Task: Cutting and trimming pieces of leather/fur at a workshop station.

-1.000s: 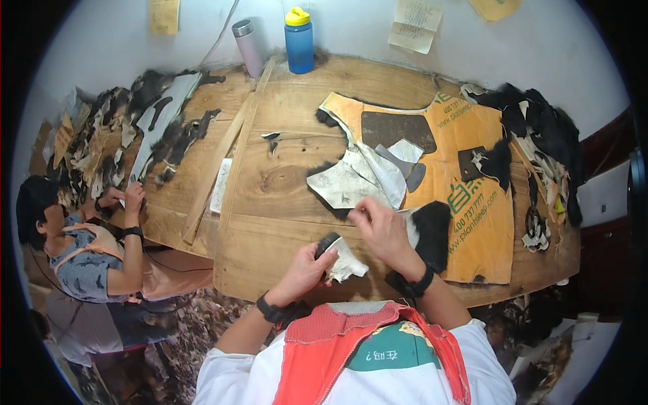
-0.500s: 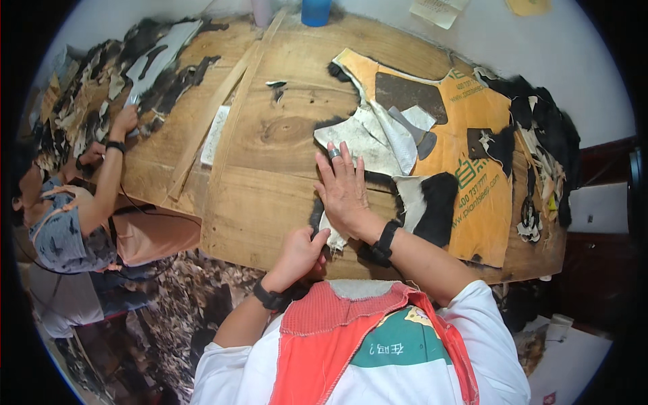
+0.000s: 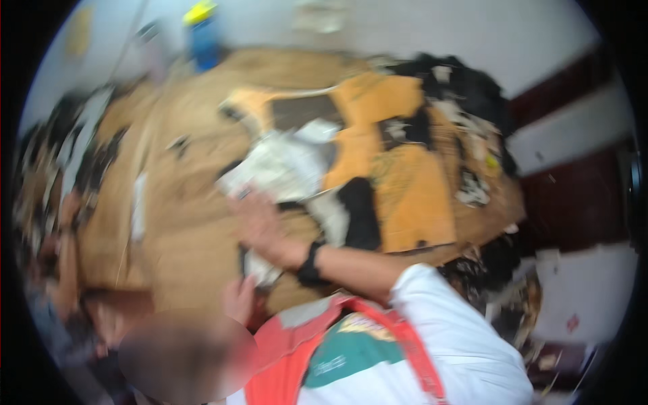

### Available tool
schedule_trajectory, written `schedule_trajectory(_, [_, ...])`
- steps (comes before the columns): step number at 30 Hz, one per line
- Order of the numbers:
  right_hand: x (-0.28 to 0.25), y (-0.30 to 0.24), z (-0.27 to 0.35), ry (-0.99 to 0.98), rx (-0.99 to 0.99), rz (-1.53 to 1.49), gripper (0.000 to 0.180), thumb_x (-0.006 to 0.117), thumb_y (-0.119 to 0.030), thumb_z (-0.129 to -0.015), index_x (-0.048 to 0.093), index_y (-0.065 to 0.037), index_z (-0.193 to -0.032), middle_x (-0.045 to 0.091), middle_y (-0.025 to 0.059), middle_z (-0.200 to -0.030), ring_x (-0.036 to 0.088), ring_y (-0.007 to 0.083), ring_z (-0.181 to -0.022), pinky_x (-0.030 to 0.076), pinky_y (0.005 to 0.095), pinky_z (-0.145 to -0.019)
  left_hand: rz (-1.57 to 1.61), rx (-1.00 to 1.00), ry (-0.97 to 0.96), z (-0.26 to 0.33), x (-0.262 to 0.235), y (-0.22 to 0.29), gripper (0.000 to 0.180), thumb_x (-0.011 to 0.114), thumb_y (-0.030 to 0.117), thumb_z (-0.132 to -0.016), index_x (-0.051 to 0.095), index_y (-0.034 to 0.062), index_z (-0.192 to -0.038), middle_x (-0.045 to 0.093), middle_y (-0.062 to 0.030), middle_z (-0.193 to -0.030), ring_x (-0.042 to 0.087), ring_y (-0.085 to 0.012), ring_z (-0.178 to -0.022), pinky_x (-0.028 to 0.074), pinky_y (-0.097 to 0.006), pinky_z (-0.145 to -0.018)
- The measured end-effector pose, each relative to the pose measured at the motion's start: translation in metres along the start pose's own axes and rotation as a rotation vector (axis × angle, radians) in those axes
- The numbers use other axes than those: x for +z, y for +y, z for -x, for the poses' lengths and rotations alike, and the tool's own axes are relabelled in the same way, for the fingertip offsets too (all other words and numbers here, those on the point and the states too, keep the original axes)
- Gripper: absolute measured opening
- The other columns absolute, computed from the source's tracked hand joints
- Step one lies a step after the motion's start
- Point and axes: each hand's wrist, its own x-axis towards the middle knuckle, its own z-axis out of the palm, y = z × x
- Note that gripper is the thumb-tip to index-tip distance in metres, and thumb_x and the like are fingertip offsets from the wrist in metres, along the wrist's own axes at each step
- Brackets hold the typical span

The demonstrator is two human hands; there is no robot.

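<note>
Blur softens the whole view. My right hand [image 3: 260, 226] lies flat, fingers stretched, with its fingertips on the lower left edge of a pale fur hide [image 3: 277, 169] turned skin side up. Below its palm shows a small white and black end of fur hide [image 3: 262, 270]. At that end my left hand [image 3: 239, 297] is closed on the edge, its fingers partly smeared; a dark blurred patch covers its forearm. A piece of white skin with black fur [image 3: 358, 212] lies right of my right hand. Beneath these spreads a yellow printed pattern sheet [image 3: 415, 196] with dark patches.
Black and white fur scraps [image 3: 466, 121] are heaped at the table's right end. A blue bottle with a yellow lid [image 3: 204, 40] stands at the back. Wooden strips [image 3: 150, 135] cross the wooden table [image 3: 182, 236]. At the far left, another person's hand [image 3: 69, 209] is among more fur pieces.
The view has swung and blurred, so the table sits further left and the bottle's yellow lid now shows. Both my hands keep about the same places on the hide.
</note>
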Motion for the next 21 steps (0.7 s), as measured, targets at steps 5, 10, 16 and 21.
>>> schedule_trajectory(5, [-0.104, 0.006, -0.008, 0.163, 0.016, -0.286, 0.07, 0.07, -0.024, -0.08, 0.04, -0.003, -0.14, 0.047, 0.0227, -0.129, 0.039, 0.04, -0.129, 0.034, 0.0504, -0.105, 0.268, -0.099, 0.121, 0.006, 0.004, -0.012, 0.02, 0.057, 0.019, -0.096, 0.061, -0.0007, -0.095, 0.059, -0.0016, -0.07, 0.054, -0.0095, -0.057, 0.043, -0.027, -0.049])
schedule_trajectory(10, [-0.255, 0.178, 0.056, 0.491, 0.376, -0.259, 0.031, 0.055, -0.011, -0.089, 0.059, -0.004, -0.119, 0.063, 0.0164, -0.102, 0.059, 0.0352, -0.102, 0.049, 0.0405, -0.086, 0.08, 0.142, 0.342, -0.001, 0.044, 0.006, 0.023, 0.067, 0.008, -0.086, 0.059, -0.0023, -0.105, 0.062, -0.0058, -0.088, 0.058, -0.0114, -0.074, 0.047, -0.025, -0.065])
schedule_trajectory(16, [-0.384, 0.377, 0.217, 0.303, 0.925, 0.651, 0.037, 0.06, -0.014, -0.085, 0.053, 0.0, -0.119, 0.061, 0.02, -0.1, 0.053, 0.0412, -0.105, 0.046, 0.0476, -0.088, -0.022, 0.251, 0.484, 0.026, 0.071, 0.023, 0.032, 0.066, 0.012, -0.088, 0.058, 0.0018, -0.117, 0.061, -0.0178, -0.106, 0.058, -0.0257, -0.09, 0.049, -0.037, -0.08])
schedule_trajectory(21, [-0.404, 0.407, 0.226, -0.009, 0.888, 0.572, 0.04, 0.061, -0.01, -0.08, 0.053, -0.001, -0.118, 0.064, 0.0212, -0.099, 0.061, 0.0386, -0.096, 0.049, 0.0462, -0.082, 0.633, 0.201, 0.352, 0.006, 0.151, 0.073, 0.055, 0.063, 0.02, -0.081, 0.047, 0.0044, -0.131, 0.059, -0.0096, -0.11, 0.062, -0.0202, -0.097, 0.053, -0.031, -0.077])
